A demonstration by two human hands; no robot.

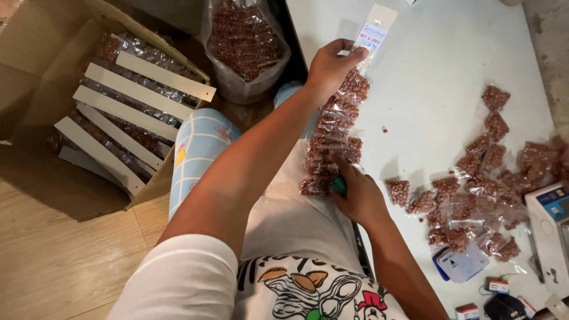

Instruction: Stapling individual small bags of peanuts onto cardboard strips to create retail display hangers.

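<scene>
Left hand [329,65] pinches the card top of a strip of nut packets [335,133], hanging it straight over the table [427,53] edge. Right hand [358,195], fingers closed on the strip's bottom, steadies it. Loose packets [474,178] wait nearby.

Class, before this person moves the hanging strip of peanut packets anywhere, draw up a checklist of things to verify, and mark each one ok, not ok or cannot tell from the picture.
1. Left hand grips the strip of peanut packets just below its white header card: ok.
2. Right hand steadies the strip's lower end: ok.
3. All packets firmly attached: cannot tell.
4. Cardboard box of finished strips open: ok.
5. White table free of clutter: not ok, loose packets are scattered there.
</scene>
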